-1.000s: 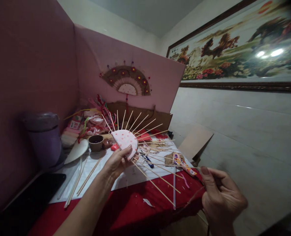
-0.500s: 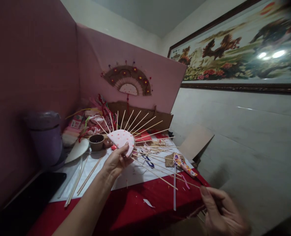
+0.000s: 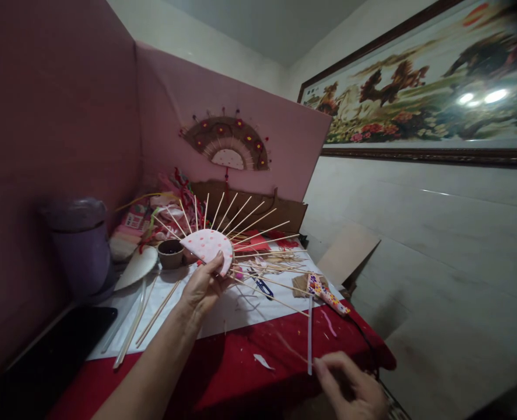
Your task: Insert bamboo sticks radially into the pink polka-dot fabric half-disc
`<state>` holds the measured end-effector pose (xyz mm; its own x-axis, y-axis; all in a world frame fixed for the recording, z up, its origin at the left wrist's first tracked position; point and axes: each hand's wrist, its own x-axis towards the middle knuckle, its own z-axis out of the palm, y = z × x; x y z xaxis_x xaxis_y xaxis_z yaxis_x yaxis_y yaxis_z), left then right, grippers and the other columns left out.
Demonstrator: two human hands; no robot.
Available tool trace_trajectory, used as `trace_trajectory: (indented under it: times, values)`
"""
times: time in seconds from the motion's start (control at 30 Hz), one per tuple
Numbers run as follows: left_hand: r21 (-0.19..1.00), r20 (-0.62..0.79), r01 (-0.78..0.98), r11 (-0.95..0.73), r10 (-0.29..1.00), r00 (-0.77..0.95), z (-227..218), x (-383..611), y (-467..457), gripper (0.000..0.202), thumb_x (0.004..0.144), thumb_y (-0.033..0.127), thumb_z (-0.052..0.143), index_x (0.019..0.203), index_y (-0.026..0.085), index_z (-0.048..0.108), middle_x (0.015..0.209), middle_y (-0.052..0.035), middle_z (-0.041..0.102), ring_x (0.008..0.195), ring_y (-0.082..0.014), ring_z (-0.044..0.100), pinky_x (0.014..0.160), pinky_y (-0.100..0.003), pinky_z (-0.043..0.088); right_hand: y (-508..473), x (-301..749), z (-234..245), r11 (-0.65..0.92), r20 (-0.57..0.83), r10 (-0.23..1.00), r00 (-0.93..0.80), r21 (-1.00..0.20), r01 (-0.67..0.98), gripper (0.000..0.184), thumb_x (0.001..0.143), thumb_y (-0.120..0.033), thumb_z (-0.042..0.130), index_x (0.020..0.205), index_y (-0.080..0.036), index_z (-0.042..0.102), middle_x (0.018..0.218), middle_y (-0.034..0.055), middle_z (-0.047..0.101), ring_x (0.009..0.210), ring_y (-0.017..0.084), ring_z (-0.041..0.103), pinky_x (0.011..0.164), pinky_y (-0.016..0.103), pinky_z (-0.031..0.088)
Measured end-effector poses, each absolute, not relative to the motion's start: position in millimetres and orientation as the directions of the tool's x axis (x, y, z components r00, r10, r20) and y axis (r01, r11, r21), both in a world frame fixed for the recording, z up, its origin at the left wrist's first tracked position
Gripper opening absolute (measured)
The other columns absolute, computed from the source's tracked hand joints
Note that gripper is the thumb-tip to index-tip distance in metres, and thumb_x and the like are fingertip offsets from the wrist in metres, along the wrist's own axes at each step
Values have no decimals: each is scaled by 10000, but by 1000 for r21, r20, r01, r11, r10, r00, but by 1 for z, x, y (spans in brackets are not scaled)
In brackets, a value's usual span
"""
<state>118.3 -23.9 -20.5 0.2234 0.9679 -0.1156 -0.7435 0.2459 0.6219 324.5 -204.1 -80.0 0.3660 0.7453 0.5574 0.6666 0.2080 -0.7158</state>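
Note:
My left hand (image 3: 201,289) is closed on the lower edge of a pink dotted half-disc (image 3: 206,245), holding it up above the table. Several thin wooden sticks (image 3: 262,224) fan out from the disc like spokes. My right hand (image 3: 350,394) is low at the table's near edge, fingers curled together. Its thumb sits beside the end of a white strip (image 3: 309,332). A faint thread seems to run from it up toward the sticks, but what the fingers hold is too blurred to name.
A red cloth (image 3: 249,344) covers the table under a white sheet (image 3: 223,309). On it lie loose sticks (image 3: 153,315), a brown cup (image 3: 171,254), blue scissors (image 3: 262,286) and a patterned fabric piece (image 3: 326,294). A purple container (image 3: 78,245) stands left. A finished fan (image 3: 227,143) hangs on the pink board.
My right hand has dropped from the table's right corner down and left to the near edge. My left hand has turned the stick fan slightly leftward and up.

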Motion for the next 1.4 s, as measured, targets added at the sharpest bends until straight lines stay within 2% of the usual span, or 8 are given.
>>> trace_trajectory:
  times: [0.13,0.23,0.37,0.47,0.53,0.63,0.9,1.4]
  values:
    - [601,-94,-768,221,974,206,-20,121,-26,54,763,115,570,791,115,615,660,-47,650,524,-133,613,495,-262,555,-178,309,-77,225,356,929,99,-758,613,214,793,-340,521,736,-182,653,692,41,648,656,161,594,613,221,460]
    - [593,-68,-776,214,974,217,-19,123,-28,61,768,118,564,803,117,615,690,-52,658,549,-136,620,511,-264,559,-152,288,-71,276,390,913,116,-802,530,254,812,-326,493,952,-188,652,1003,96,643,968,215,570,872,312,424]
    - [592,-28,-776,217,968,249,-18,124,-29,81,791,117,531,781,103,610,695,-65,664,567,-149,627,509,-265,553,-111,250,-60,327,430,879,205,-858,397,365,752,-310,573,1089,-168,577,1150,114,575,1088,232,501,963,372,347]
    - [572,-18,-792,212,969,246,-16,124,-29,112,804,95,505,743,99,599,650,-54,657,544,-131,619,520,-242,547,-86,229,-55,401,425,888,175,-903,157,392,714,-328,625,1066,-172,553,1026,84,627,974,203,563,868,326,418]
    - [572,-10,-792,214,967,254,-15,123,-29,131,816,100,488,741,97,596,630,-50,655,543,-132,623,538,-251,552,-77,222,-56,350,345,927,144,-937,-6,343,731,-393,600,982,-163,557,671,6,624,625,140,584,626,259,467]
    - [555,0,-804,215,966,259,-15,122,-29,125,822,103,480,771,109,593,661,-49,669,588,-148,641,581,-286,559,-75,222,-59,233,209,968,141,-955,-184,338,747,-497,537,805,-164,541,379,-113,326,317,52,278,355,179,255]
    - [584,-17,-781,223,965,263,-18,123,-30,55,771,176,586,758,122,592,661,-34,655,551,-128,619,531,-252,542,-85,223,-50,121,115,993,42,-964,-236,287,736,-433,570,694,-152,531,361,-122,256,316,24,142,351,190,84]
    - [591,-45,-760,272,951,306,-19,125,-30,67,773,196,584,780,129,578,638,-32,640,504,-131,604,432,-219,486,-74,222,-59,131,125,991,44,-976,-174,277,731,-406,559,620,-153,529,355,-109,278,313,28,176,357,194,108]
